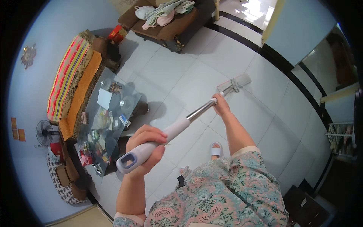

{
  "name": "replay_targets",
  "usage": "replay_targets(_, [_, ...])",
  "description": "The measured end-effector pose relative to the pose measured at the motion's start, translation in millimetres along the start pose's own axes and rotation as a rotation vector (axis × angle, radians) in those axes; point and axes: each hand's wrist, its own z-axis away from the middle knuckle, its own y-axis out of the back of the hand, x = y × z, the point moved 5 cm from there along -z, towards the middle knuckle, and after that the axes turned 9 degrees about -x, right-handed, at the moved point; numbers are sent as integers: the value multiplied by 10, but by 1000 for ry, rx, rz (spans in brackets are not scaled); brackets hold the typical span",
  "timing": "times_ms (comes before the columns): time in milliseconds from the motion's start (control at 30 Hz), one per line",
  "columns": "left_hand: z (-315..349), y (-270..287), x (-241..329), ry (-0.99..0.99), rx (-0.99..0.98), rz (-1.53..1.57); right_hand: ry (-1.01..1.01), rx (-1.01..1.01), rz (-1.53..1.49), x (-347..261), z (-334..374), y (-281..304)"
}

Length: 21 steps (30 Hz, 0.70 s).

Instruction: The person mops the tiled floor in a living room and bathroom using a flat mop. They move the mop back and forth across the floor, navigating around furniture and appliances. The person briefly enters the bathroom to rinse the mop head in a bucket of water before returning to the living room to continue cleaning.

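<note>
A flat mop [200,110] with a white grip and a shiny metal pole slants away from me across the middle of the view. My left hand [145,145] is wrapped round the thick white grip near its looped top end. Further down, my right hand [221,105] closes round the lower pole, just above the head joint. The flat mop head [242,80] lies on the pale tiled floor [181,89], beyond my right hand. Its underside is hidden.
To the left stands a cluttered glass coffee table [132,99], with a sofa [85,89] and a fan [45,131] behind it. Clothes lie on a brown armchair [166,32] at the back. A small rack [342,138] stands at the right. Dark strips edge the floor.
</note>
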Motion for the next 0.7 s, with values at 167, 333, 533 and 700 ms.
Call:
replay_targets(167, [137,-227,-208,-166,160,209,-86,130,41,198,577,194])
replay_targets(333, [476,-837,-216,-217,-477,-51,7,260,-46,837,1223,-95])
replay_targets(533, [1299,-1232,-1459,849,-629,591,-169,148,-15,204,1955,-505])
replay_targets(700, [1438,-1429,-1304,1032,-621,1455,-216,91,49,7,2152,-929])
